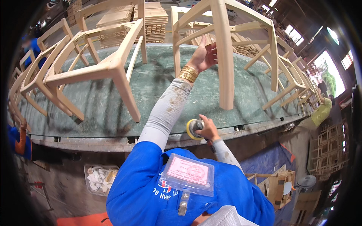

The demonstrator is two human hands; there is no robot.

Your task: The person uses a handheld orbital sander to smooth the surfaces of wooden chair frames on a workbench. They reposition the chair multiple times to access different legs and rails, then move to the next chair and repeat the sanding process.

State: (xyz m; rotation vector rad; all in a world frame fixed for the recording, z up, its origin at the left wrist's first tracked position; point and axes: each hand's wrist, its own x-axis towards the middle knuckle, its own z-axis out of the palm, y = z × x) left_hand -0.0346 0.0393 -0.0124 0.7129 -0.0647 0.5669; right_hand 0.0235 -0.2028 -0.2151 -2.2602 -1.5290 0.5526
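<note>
In front of me a pale wooden chair frame (226,56) stands on the green-topped workbench, one thick leg toward me. My left hand (205,56) is raised beside that leg with the palm showing and the thumb up; its fingers are apart and the tips pass behind the leg, so I cannot tell whether they touch it. Lower down, near the bench's front edge, my right hand (209,129) is closed around a round power sander (194,129) with a yellow disc pad. The sander is apart from the chair frame.
Another chair frame (88,75) stands on the bench (169,96) at left, with several more beyond. More chair frames (288,81) line the right side. Stacked wooden slats (151,22) lie behind. A bin of scraps (101,180) sits below left. Co-workers are at both sides.
</note>
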